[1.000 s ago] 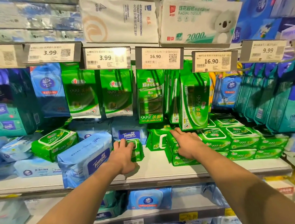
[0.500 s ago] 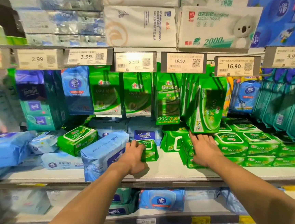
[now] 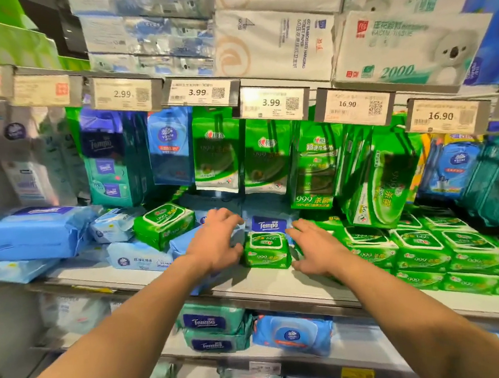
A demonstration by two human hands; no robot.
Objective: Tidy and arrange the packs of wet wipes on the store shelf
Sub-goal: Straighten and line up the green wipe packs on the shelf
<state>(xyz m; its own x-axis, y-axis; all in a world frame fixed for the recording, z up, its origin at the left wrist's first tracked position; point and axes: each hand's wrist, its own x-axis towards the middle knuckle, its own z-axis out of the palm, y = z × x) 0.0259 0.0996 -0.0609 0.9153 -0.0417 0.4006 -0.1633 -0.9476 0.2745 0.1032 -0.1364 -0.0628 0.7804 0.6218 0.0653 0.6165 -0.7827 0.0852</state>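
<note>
Store shelf point(image 3: 281, 288): my open left hand point(image 3: 214, 246) and right hand point(image 3: 317, 249), holding nothing, flank one stray green wipes pack point(image 3: 266, 252); most packs remain untidied.

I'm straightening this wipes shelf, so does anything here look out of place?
Yes. One green wipes pack lies tilted atop the blue packs at left, away from the green stacks at right. Another green pack sits alone between the hands.
</note>
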